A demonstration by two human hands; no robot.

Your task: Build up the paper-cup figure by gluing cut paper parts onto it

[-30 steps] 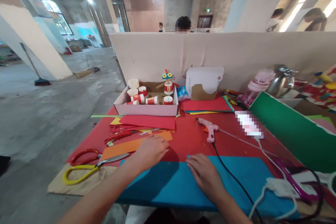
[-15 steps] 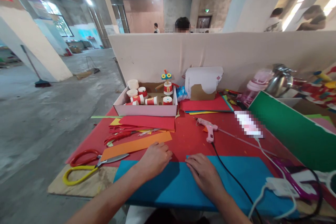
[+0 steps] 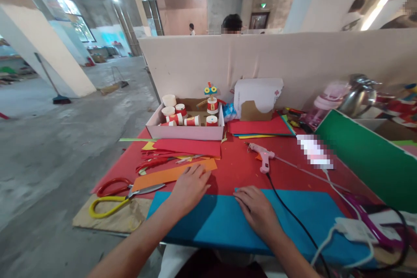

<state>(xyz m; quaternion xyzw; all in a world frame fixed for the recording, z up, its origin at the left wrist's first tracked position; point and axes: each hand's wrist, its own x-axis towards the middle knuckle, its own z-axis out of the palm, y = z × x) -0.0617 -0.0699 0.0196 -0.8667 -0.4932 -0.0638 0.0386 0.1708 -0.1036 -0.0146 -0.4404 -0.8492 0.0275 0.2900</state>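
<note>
My left hand [image 3: 191,186] hovers or rests by the far edge of a blue sheet [image 3: 208,221], its fingers loosely stretched over the near edge of an orange paper strip [image 3: 172,174]. Palm down on the blue sheet lies my right hand [image 3: 257,206], fingers extended near the sheet's far edge. Neither hand grips anything. Scissors [image 3: 112,206] with one red and one yellow handle lie left of my left hand, partly under the orange strip. Beyond my right hand is a pink glue gun [image 3: 264,156] with a glue stick in its back and a black cord.
A shallow box [image 3: 185,133] holds several paper cups and a small cup figure [image 3: 212,103]. Red strips [image 3: 189,147] and red-handled pliers or scissors [image 3: 153,163] lie before it. Stacked coloured paper [image 3: 257,127], a glowing phone [image 3: 314,151], a green panel [image 3: 368,156] and cables sit rightward.
My left hand has shifted slightly away from me, and its fingers have straightened from a looser curl. My right hand stays on the blue sheet. The whole view has tilted a little.
</note>
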